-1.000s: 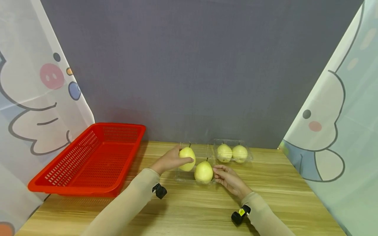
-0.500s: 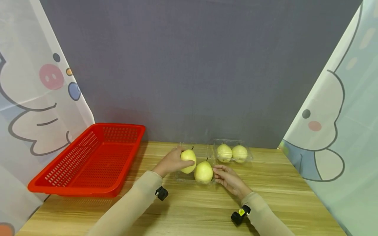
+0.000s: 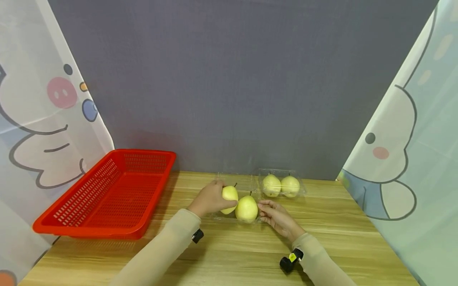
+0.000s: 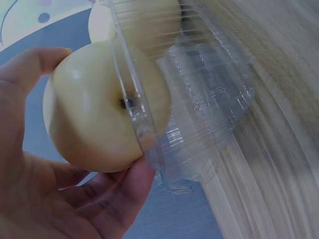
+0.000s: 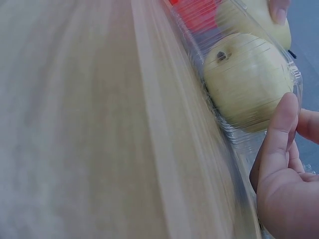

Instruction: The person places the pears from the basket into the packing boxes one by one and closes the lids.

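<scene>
My left hand (image 3: 211, 200) grips a yellow pear (image 3: 229, 194), thumb on one side and fingers curled under it. In the left wrist view this pear (image 4: 94, 109) shows partly behind the wall of a clear plastic clamshell box (image 4: 214, 94), low in its left half. A second pear (image 3: 247, 209) sits upright in the right half, close beside the first. At the box's right end, my right hand (image 3: 280, 218) pinches the rim between thumb and fingers, as the right wrist view shows beside the box wall (image 5: 244, 142). The box's lid stands open toward the back.
Behind and to the right is another clear box (image 3: 302, 190) with two pears (image 3: 280, 186) inside. A red slotted plastic basket (image 3: 139, 230) stands at the left of the wooden table (image 3: 243, 254). Grey cloth (image 3: 229, 87) hangs along the back edge, with printed cloths at both sides.
The left hand has lowered its pear and shifted it slightly right, from above the box to next to the second pear. The right hand stays at the rim.
</scene>
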A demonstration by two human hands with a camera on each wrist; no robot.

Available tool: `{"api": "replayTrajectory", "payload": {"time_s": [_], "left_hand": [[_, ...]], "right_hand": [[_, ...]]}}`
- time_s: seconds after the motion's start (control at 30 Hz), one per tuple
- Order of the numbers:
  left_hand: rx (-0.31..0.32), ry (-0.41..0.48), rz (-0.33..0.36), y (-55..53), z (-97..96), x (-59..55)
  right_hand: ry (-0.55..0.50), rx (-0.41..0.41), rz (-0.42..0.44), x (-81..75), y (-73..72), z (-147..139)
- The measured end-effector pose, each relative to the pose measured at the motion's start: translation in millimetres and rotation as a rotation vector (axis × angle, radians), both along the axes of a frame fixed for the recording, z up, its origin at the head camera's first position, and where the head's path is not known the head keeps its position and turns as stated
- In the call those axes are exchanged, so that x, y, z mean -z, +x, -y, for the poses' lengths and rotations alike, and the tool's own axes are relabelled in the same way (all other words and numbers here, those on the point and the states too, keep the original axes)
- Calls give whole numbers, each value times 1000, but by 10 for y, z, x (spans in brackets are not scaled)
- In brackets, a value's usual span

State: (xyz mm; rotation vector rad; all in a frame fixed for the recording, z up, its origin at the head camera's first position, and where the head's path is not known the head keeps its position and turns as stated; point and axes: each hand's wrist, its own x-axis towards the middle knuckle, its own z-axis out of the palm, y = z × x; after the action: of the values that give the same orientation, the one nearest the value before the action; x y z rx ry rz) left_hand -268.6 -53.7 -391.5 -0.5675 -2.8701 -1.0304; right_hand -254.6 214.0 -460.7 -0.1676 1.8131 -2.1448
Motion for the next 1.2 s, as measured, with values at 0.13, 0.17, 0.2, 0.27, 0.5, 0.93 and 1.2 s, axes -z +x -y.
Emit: {"api": "replayTrajectory", "payload": {"time_s": [0.13, 0.17, 0.2, 0.27, 0.5, 0.93, 1.2], "left_hand": [[-4, -70, -49, 0, -19, 11], [-2, -83, -56, 3, -21, 13], [0, -95, -59, 7, -24, 15], [3, -109, -62, 15, -32, 17], [10, -177, -62, 30, -58, 19], [-1, -254, -56, 64, -81, 28], [-1, -255, -35, 66, -84, 56]], "right_hand": [[-2, -1, 0, -4, -1, 3], [-1, -3, -1, -4, -2, 2], [-1, -5, -1, -4, -3, 3], [-1, -7, -1, -4, -4, 4], [-10, -8, 1, -1, -3, 2], [12, -11, -9, 11, -10, -13], [11, -5, -9, 8, -11, -21]]}}
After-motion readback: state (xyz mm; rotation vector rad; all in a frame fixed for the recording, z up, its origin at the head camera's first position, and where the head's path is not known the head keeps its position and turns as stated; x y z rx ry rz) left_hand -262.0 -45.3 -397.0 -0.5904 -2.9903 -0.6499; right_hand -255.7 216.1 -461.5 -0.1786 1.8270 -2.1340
